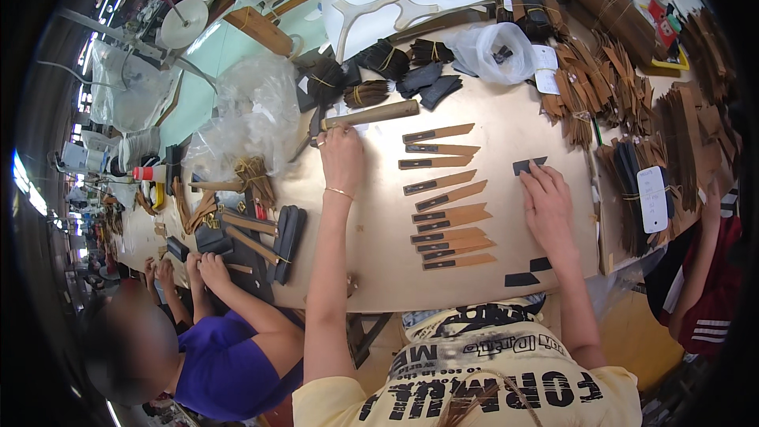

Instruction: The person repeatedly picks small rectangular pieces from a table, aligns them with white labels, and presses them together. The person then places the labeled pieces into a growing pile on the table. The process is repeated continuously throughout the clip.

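Observation:
My right hand (547,199) has its fingertips closed on a small black slant-cut piece (528,166) lying on the table. My left hand (341,160) is curled against a wooden-handled hammer (379,114), close to its dark head; its fingertips are partly hidden. Between my hands, tan leather strips (443,185) lie in a loose column, each with an angled end and a black piece with a small grey mark along it. The lowest of them overlap or nearly touch. Two more black pieces (520,279) lie near the table's front edge, below my right hand.
Bundled dark strips (383,58) and a clear plastic bag (494,54) stand beyond the strips. Brown leather bundles (605,83) crowd the right side. At left, a person in purple (237,364) handles pieces beside black stacks (286,245); another person's hand (710,204) is far right.

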{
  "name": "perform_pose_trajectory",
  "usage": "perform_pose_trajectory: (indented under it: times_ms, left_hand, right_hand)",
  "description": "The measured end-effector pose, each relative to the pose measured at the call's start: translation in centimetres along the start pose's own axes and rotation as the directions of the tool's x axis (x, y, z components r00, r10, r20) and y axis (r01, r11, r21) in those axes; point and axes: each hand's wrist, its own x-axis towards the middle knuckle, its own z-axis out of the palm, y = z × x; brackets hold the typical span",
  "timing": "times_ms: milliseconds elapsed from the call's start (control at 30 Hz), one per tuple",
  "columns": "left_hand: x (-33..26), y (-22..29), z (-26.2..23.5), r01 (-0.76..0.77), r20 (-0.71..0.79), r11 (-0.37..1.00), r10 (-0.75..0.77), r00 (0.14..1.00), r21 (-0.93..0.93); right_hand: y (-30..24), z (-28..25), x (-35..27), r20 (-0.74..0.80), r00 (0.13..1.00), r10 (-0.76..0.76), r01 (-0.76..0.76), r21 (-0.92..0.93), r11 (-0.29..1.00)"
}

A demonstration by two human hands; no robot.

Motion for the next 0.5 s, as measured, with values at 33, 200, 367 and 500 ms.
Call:
perform_pose_trajectory:
  times_ms: [33, 200, 367, 500]
  left_hand:
    - [-0.2, 0.0, -0.2, -0.009, 0.016, 1.0, 0.009, 1.0, 0.016]
    - [-4.2, 2.3, -1.5, 0.017, -0.014, 0.999, -0.018, 1.0, -0.051]
    - [-8.1, 3.6, -2.7, 0.091, -0.02, 0.992, -0.093, 0.995, -0.087]
    - [-8.5, 3.8, -3.1, 0.139, -0.012, 0.979, -0.143, 0.99, -0.146]
  right_hand:
    - [0.1, 0.0, 0.0, -0.001, 1.0, 0.001, -0.001, 0.002, 1.0]
    - [0.3, -0.1, 0.0, 0.025, 1.0, -0.004, 0.004, -0.002, 1.0]
    - [0.5, 0.0, -0.4, 0.007, 1.0, -0.027, 0.027, 0.024, 0.999]
    - [1.2, 0.6, -0.4, -0.004, 0.999, -0.033, 0.033, 0.043, 0.999]
